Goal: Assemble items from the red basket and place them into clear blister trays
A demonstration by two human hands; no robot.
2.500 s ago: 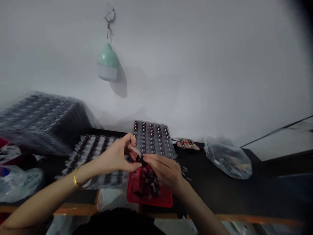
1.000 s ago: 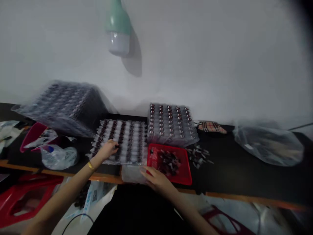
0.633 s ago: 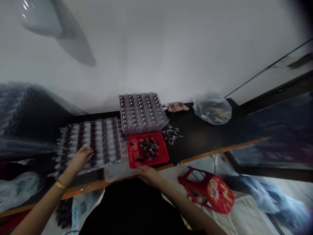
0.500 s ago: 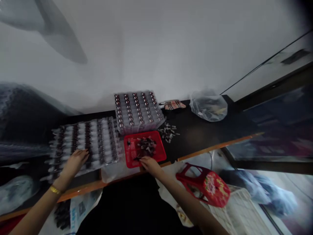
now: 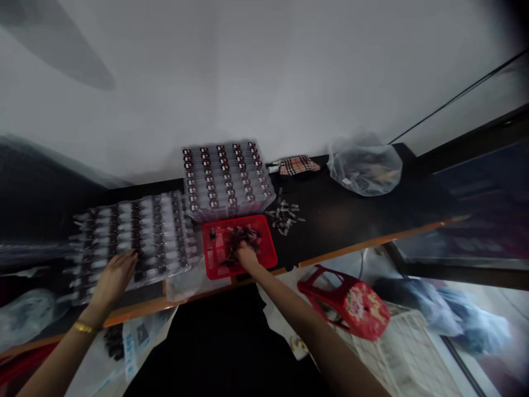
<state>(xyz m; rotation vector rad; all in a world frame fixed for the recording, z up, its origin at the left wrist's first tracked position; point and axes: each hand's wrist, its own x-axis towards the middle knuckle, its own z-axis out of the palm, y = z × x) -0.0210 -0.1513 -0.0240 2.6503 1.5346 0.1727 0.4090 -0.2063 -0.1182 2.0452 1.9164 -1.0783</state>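
My left hand (image 5: 118, 270) rests at the lower part of a clear plastic tray (image 5: 163, 234) with alternating rows of white and dark pieces. Its fingers are bent together, and whatever lies under the fingertips is hidden. My right hand (image 5: 247, 255) reaches into a red plastic basket (image 5: 270, 259), fingers drawn together and dipped into a heap of small dark pieces (image 5: 248, 234). The tips are hidden among these pieces. Behind the basket stands a stack of clear trays (image 5: 227, 182) bearing rows of small dark pieces with pale labels.
Small clear-and-dark pieces (image 5: 285, 218) lie scattered right of the basket on the black table (image 5: 330, 215). Further back are a checked cloth item (image 5: 300, 165) and a clear plastic bag (image 5: 366, 171). Below the orange edge stands a red flowered stool (image 5: 359, 306) beside a pale crate (image 5: 407, 342).
My right hand has moved from the basket's near edge deeper into the dark heap. My left hand stays over about the same part of the tray. The whole view has shifted slightly.
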